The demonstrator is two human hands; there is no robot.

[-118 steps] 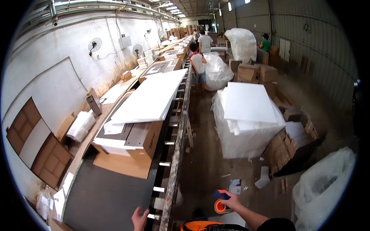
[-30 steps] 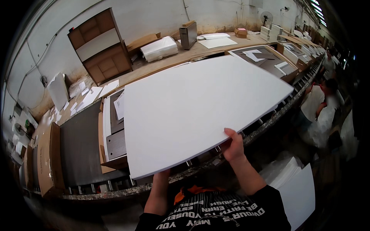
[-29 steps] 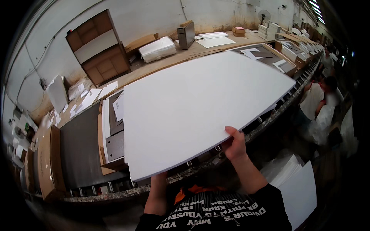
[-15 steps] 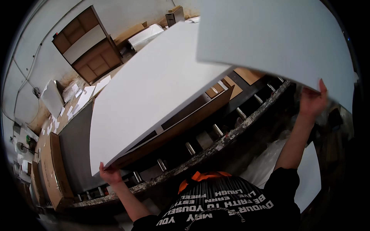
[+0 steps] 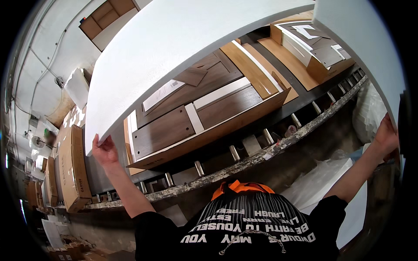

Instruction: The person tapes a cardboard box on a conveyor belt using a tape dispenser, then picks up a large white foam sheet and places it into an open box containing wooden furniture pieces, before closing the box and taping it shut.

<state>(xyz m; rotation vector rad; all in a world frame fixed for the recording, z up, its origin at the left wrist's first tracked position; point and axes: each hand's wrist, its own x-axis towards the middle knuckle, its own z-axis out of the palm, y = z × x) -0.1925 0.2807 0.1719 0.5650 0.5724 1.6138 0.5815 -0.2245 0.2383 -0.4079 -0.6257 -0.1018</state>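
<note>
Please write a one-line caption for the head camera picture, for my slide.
Left hand and right hand hold a large white sheet above an open box of brown boards.

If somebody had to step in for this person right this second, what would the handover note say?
Left hand: raised, gripping the lower left corner of the big white foam sheet.
Right hand: raised at the far right, holding the sheet's other end.
The sheet is lifted and bowed, arching over the open cardboard box on the roller conveyor.
The box holds dark wood panels with white strips between them, uncovered.
Done: sheet is up and spread between both hands above the box.
Left: the sheet is not resting on anything yet; keep both ends held, since it is wide and bends easily.
</note>
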